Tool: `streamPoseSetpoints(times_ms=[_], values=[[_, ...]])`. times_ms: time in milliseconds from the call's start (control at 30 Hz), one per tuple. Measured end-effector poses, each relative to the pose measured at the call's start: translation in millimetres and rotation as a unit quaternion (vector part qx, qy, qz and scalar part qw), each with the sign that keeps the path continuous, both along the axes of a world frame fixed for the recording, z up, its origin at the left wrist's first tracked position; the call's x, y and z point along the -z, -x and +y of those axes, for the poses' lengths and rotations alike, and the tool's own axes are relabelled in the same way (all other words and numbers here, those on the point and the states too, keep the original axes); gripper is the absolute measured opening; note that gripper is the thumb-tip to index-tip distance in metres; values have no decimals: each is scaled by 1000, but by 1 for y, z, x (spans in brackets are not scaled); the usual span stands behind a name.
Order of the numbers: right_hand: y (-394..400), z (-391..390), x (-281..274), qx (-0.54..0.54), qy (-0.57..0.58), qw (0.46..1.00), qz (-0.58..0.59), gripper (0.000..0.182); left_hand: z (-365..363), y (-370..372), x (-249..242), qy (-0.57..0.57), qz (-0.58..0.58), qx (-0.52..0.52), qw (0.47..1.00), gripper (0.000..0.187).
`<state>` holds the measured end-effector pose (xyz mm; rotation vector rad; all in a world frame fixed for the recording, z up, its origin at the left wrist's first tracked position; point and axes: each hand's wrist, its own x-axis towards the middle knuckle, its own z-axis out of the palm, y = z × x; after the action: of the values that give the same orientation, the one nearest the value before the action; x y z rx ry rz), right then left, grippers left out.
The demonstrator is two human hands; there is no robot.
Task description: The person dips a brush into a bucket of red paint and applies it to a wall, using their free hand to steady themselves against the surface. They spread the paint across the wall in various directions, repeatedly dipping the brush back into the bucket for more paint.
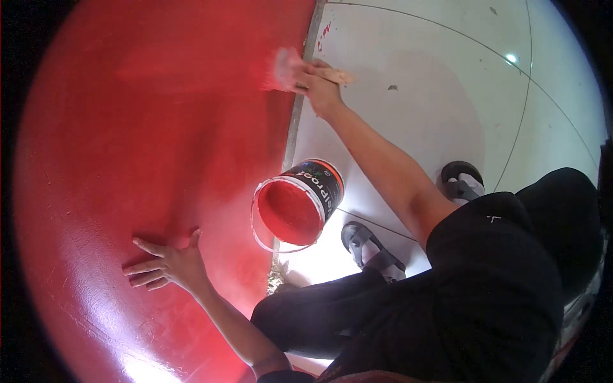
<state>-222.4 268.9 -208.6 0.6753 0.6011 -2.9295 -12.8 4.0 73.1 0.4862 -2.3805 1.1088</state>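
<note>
My right hand (319, 86) grips a paintbrush (290, 69) by its wooden handle. Its bristles are blurred and rest against the red painted surface (147, 121), close to that surface's edge. My left hand (171, 263) lies lower down on the same red surface, fingers spread, holding nothing. Between my two arms stands a paint bucket (317, 185) with a black label and a thin handle hanging round its rim. Red paint (287, 210) shows inside its open mouth.
Large pale floor tiles (415, 45) extend to the right, with a few dark specks and red smears near the edge strip (295, 127). My sandalled feet (373, 249) are beside the bucket. Light glares off the lower red surface.
</note>
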Motion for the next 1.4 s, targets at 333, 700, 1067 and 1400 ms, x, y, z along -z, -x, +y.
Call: streamPoseSetpoints(times_ms=[333, 700, 1067, 1400], values=[[-18, 1, 61, -17, -87, 996, -26, 33, -4, -1, 0, -1, 3, 11, 1000, 157], [2, -11, -32, -26, 146, 980, 130, 34, 4, 1, 0, -7, 2, -14, 1000, 158], [-28, 11, 71, -14, -81, 995, -55, 34, 1, -2, -1, -8, -7, -7, 1000, 157], [-24, 11, 35, 16, 3, 1000, -12, 34, -3, -2, -1, -7, -8, 2, 1000, 155]])
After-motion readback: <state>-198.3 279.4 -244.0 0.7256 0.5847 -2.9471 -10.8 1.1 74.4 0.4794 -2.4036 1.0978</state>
